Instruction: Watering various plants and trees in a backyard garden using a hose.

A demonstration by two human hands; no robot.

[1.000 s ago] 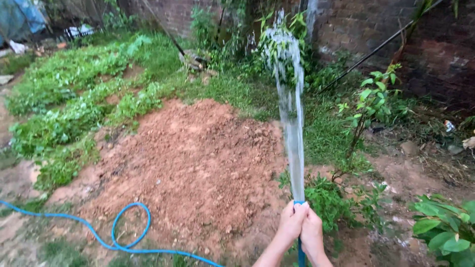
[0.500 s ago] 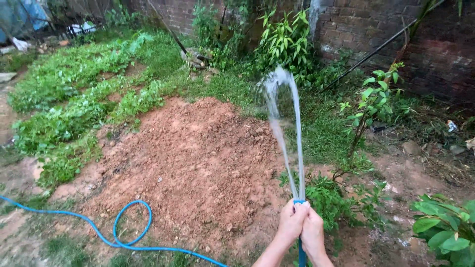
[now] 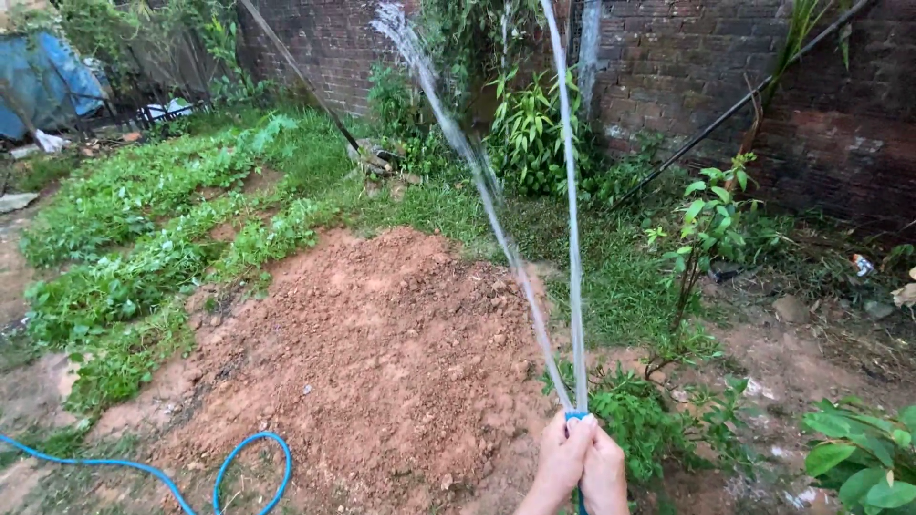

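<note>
Since a moment ago, our water jet (image 3: 534, 315) is splitting wider, one strand now reaching the brick wall (image 3: 668, 67). We are keeping our left hand (image 3: 561, 460) and right hand (image 3: 605, 472) clamped together around the blue hose nozzle (image 3: 575, 416), just right of the bare red soil mound (image 3: 382, 353). We judge the spray is overshooting the mound; thumb pressure slipping could be soaking us. Left of the mound, the thin hose (image 3: 229, 467) is looping loosely.
</note>
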